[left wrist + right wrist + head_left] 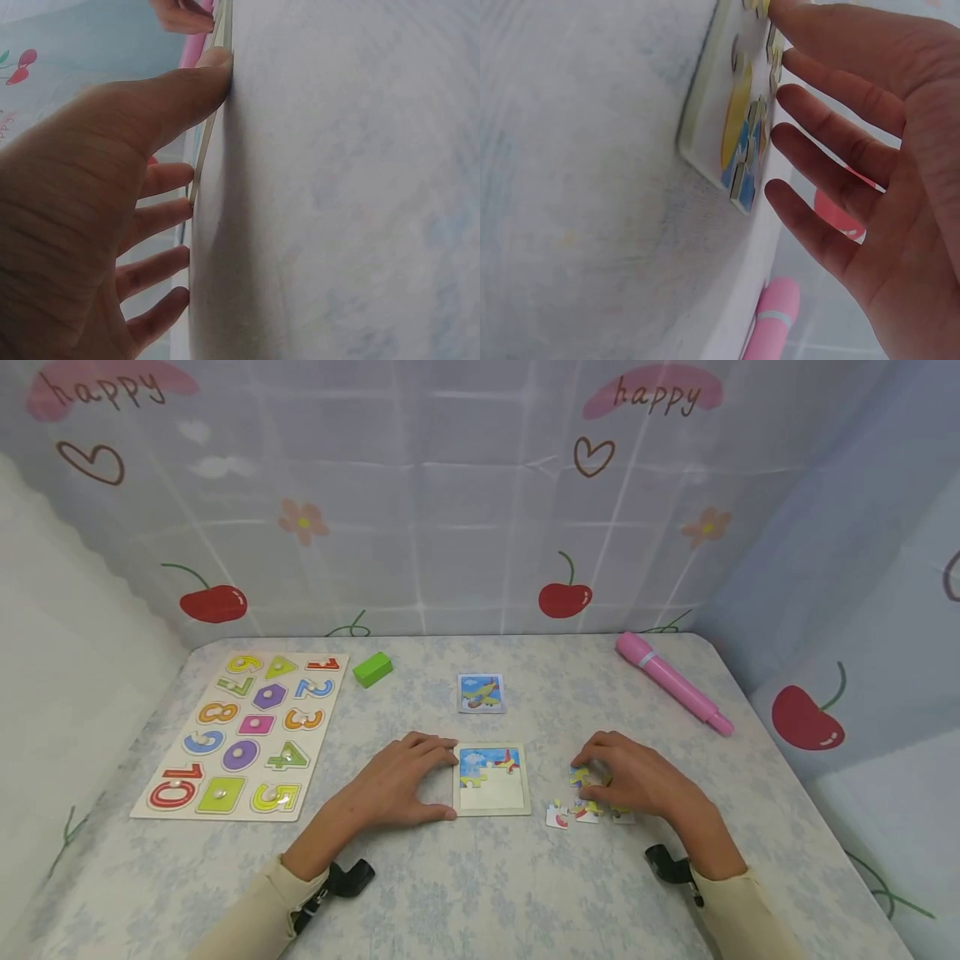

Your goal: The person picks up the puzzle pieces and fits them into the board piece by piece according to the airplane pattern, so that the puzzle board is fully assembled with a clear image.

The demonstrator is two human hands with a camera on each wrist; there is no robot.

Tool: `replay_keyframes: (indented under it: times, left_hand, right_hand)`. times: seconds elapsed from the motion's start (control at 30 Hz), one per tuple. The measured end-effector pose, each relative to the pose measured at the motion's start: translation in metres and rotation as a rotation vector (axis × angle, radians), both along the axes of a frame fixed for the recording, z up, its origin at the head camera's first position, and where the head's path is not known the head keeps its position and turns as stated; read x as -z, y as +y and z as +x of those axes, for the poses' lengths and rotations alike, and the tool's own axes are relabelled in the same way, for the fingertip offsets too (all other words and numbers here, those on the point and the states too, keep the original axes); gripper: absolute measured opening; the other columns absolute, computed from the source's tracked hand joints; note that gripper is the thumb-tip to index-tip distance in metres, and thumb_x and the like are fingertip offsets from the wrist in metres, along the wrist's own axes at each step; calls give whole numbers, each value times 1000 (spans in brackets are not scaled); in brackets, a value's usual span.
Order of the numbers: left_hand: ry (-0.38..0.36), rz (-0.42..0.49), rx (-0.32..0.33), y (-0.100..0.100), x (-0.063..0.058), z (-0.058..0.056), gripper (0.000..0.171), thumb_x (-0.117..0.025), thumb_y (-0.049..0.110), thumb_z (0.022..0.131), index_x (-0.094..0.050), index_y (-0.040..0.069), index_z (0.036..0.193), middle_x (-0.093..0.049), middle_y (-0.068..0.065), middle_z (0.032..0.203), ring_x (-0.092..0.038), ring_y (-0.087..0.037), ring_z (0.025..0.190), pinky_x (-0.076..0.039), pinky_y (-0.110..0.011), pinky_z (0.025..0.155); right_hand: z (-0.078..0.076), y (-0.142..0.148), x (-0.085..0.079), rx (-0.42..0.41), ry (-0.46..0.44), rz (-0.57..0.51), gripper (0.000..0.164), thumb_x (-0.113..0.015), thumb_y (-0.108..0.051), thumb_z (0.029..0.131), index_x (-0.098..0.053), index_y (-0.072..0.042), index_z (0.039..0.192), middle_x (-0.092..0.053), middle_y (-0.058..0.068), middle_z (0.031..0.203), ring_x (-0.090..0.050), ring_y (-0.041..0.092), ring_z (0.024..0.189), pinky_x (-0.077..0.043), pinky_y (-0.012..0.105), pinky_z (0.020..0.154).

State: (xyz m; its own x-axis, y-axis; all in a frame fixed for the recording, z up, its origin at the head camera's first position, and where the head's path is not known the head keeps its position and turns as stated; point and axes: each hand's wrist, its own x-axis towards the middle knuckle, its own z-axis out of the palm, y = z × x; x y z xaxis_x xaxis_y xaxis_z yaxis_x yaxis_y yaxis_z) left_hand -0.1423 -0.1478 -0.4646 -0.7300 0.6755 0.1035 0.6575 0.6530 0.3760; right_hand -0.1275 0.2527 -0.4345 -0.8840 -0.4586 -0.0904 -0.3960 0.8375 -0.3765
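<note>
A small square puzzle tray [495, 797] lies flat in the middle of the table, with joined airplane-picture pieces [480, 760] along its top and upper left. At its left side, my left hand [405, 781] rests with thumb and fingertips against the edge; the left wrist view shows the thumb [214, 67] on that edge. Right of the tray is a cluster of loose puzzle pieces [587, 814], partly hidden under my right hand [630, 777]. Its thumb and index finger stand apart around a yellow piece [578, 776]. In the right wrist view, the other fingers [810, 217] are spread and nearly straight.
A board of numbers and shapes [258, 743] lies at the left, with a green block [372, 669] beside its top corner. Behind the tray is an airplane picture card [482, 693]. A pink tube-shaped object [675, 685] lies at the back right, near the patterned curtain [465, 527].
</note>
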Motion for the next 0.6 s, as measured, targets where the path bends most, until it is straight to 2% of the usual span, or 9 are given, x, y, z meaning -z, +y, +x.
replay_keyframes:
  times: [0.4, 0.6]
  left_hand:
    - [10, 3, 3, 0, 0, 1, 72, -85, 63, 86, -67, 20, 140, -54, 1, 161, -51, -25, 143, -48, -54, 109]
    - [4, -3, -2, 0, 0, 1, 71, -85, 63, 86, -67, 20, 140, -54, 1, 161, -50, -25, 143, -48, -53, 110]
  right_hand:
    - [-8, -7, 3, -42, 28, 22, 32, -92, -27, 86, -77, -19, 114, -65, -1, 121, -61, 20, 112, -58, 47, 95]
    - [-14, -16, 1, -47, 27, 21, 34, -90, -29, 88, -77, -19, 117, -66, -4, 122, -62, 18, 112, -58, 46, 97]
